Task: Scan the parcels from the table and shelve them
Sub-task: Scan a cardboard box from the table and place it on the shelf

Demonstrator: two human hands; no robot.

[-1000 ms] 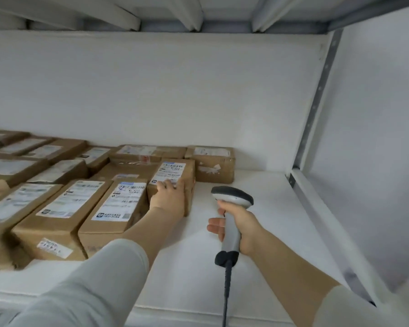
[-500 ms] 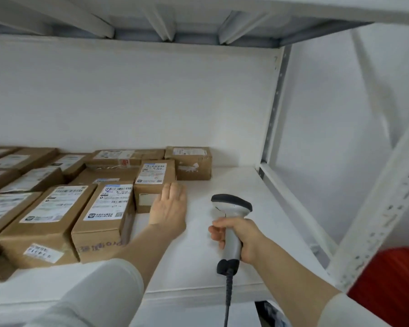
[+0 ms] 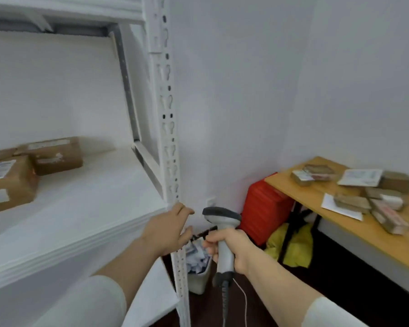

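My right hand point(image 3: 232, 250) grips the handle of a grey and white barcode scanner point(image 3: 222, 234), whose cable hangs down. My left hand point(image 3: 169, 228) is empty, fingers loosely spread, in front of the white shelf's corner post point(image 3: 168, 128). On the white shelf board point(image 3: 92, 201) at the far left lie brown cardboard parcels point(image 3: 54, 155) with labels. To the right, a wooden table point(image 3: 354, 230) carries several more parcels point(image 3: 387, 214) and white envelopes point(image 3: 360, 177), all blurred.
A red case point(image 3: 262, 208) stands against the wall by the table's left end. Beneath the table sits a yellow bag point(image 3: 293, 246). A grey bin point(image 3: 198, 267) full of paper stands on the dark floor below my hands.
My view has swung right from the shelf toward the table. My left hand has left the shelved parcel and drawn back past the shelf's edge. The scanner stays in my right hand.
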